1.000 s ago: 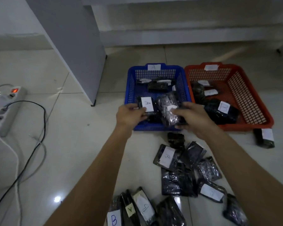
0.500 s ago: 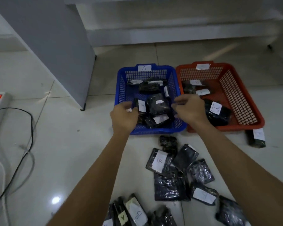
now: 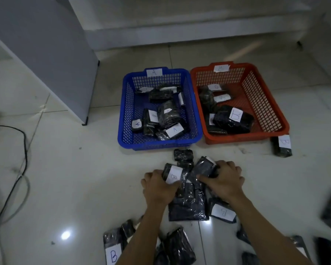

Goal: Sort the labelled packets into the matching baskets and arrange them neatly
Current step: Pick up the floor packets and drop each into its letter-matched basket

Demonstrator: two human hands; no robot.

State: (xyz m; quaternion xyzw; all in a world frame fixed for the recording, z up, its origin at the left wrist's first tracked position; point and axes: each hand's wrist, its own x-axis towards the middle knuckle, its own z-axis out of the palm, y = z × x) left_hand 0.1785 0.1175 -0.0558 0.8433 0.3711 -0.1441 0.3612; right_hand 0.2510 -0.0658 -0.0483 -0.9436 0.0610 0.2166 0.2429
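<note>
Glossy pale tiled floor [image 3: 69, 178], grey cabinet at upper left, black cable at left edge; centre frame: blue basket [image 3: 122, 119] tagged A, holding A-labelled packets; beside it at right, touching, red basket [image 3: 266, 104], holding B-labelled packets; lower centre: loose pile of black packets, unsorted; left hand [image 3: 158, 185] clasps B-labelled packet [image 3: 173, 175], likely bound for red basket; right hand [image 3: 225, 180] grasps dark packet [image 3: 203, 167], label mostly hidden; one stray B packet [image 3: 281, 146] outside red basket, right
</note>
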